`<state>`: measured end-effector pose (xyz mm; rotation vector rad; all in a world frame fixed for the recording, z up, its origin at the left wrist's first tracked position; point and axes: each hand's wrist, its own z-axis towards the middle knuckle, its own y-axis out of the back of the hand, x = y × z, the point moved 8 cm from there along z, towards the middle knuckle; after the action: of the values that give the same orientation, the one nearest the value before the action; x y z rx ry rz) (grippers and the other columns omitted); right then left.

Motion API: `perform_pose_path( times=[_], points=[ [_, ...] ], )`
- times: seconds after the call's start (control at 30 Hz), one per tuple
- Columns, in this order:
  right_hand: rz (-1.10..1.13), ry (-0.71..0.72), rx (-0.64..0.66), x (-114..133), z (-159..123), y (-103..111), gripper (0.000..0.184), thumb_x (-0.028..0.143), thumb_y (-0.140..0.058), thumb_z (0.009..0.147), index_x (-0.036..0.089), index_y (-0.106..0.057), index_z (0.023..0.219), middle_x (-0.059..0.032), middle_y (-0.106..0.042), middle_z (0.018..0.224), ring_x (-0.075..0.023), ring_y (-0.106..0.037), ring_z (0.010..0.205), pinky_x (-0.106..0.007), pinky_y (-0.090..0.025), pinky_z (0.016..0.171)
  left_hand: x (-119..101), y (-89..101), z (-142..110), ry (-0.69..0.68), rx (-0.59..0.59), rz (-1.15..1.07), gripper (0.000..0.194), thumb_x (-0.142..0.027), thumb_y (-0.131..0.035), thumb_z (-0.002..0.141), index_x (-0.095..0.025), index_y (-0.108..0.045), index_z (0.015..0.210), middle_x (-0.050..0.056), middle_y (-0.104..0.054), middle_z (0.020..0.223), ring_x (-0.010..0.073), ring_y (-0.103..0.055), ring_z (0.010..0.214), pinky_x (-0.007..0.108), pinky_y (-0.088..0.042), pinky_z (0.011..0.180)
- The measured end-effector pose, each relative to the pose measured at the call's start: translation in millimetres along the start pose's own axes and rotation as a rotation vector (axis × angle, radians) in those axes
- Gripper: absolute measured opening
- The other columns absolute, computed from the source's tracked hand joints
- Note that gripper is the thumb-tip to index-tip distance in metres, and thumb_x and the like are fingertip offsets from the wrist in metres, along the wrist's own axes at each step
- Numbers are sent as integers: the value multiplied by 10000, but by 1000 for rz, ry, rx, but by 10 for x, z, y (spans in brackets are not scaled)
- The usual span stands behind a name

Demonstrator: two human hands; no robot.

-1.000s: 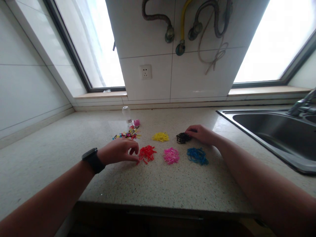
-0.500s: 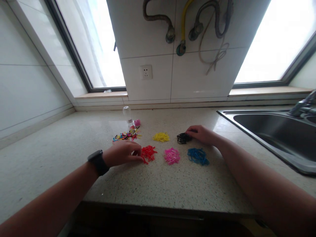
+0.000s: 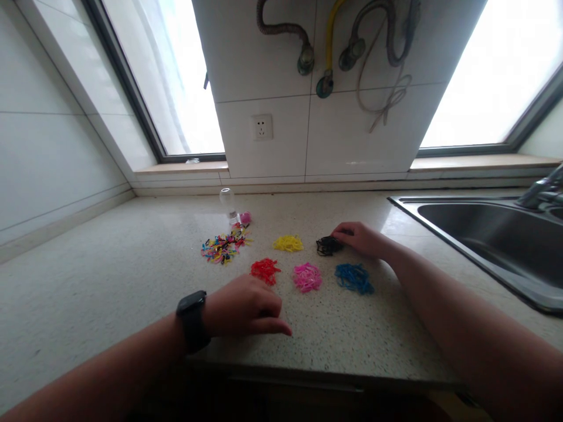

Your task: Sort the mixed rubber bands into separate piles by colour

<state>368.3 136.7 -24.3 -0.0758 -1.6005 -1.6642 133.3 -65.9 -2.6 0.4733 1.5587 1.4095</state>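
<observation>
Small elastic bands lie sorted by colour on the speckled counter: a red pile, a pink pile, a blue pile, a yellow pile and a black pile. A mixed-colour heap lies to their left. My left hand, with a black watch on the wrist, rests near the counter's front edge, just in front of the red pile. Its fingers are pressed together and point right; anything in them is hidden. My right hand is curled, its fingertips pinching the right edge of the black pile.
A small clear bottle and a pink lid stand behind the mixed heap. A steel sink with a tap fills the right side. A wall socket and hoses hang on the tiled wall behind.
My left hand has drawn back from the left edge of the red pile toward the counter's front edge. My right hand has stayed at the black pile.
</observation>
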Motion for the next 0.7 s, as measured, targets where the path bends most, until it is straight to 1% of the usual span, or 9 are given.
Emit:
perform_pose_path(
  times=[0.07, 0.13, 0.27, 0.4, 0.47, 0.53, 0.6, 0.7],
  points=[
    [0, 1, -16, 13, 1, 8, 293, 412, -557, 894, 184, -731, 952, -73, -749, 878, -210, -669, 788, -324, -498, 732, -108, -101, 24, -37, 18, -17, 469, -537, -517, 964, -185, -565, 658, 3, -557, 603, 117, -500, 576, 281, -321, 547],
    [0, 2, -65, 41, -4, 47, 301, 416, -551, 891, 182, -731, 949, -71, -745, 861, -205, -658, 773, -322, -486, 722, -152, -157, 36, -53, 15, 1, 477, -523, -503, 971, -191, -547, 632, 9, -547, 582, 124, -490, 557, 298, -313, 539],
    [-12, 16, -215, 158, -41, 179, 309, 413, -534, 885, 184, -729, 960, -64, -731, 832, -186, -610, 712, -310, -454, 674, -129, -172, 39, -58, -6, 25, 466, -473, -459, 989, -196, -506, 617, 11, -528, 564, 125, -471, 537, 306, -312, 534],
    [-10, 25, -332, 350, -52, 261, 295, 378, -531, 880, 192, -719, 1011, -62, -726, 832, -179, -589, 686, -306, -445, 662, -132, -169, 33, -94, -15, 52, 438, -434, -465, 976, -192, -455, 612, 5, -525, 562, 117, -458, 531, 303, -303, 530],
    [7, 38, -357, 501, -19, 246, 280, 355, -536, 876, 193, -712, 1022, -60, -727, 841, -180, -600, 701, -307, -451, 675, -140, -172, 32, -106, -19, 72, 425, -420, -479, 964, -189, -441, 609, 5, -532, 565, 113, -456, 530, 300, -297, 527],
    [-5, 69, -347, 714, 47, 178, 252, 327, -544, 868, 199, -712, 1005, -53, -726, 839, -177, -607, 704, -304, -449, 678, -144, -177, 31, -111, -22, 87, 416, -410, -487, 956, -188, -436, 607, 6, -537, 567, 111, -454, 526, 297, -293, 523],
    [-58, 110, -292, 977, 144, 49, 226, 317, -553, 864, 219, -719, 982, -38, -724, 822, -172, -605, 690, -298, -439, 669, -147, -182, 33, -113, -21, 94, 410, -399, -489, 953, -187, -437, 606, 7, -542, 569, 110, -453, 522, 295, -290, 519],
    [-136, 220, -174, 1431, 318, -219, 219, 292, -562, 858, 223, -738, 968, -39, -724, 813, -173, -619, 704, -295, -433, 683, -150, -183, 39, -112, -25, 98, 400, -392, -495, 945, -187, -441, 606, 7, -548, 570, 111, -449, 517, 298, -285, 514]
  ],
)
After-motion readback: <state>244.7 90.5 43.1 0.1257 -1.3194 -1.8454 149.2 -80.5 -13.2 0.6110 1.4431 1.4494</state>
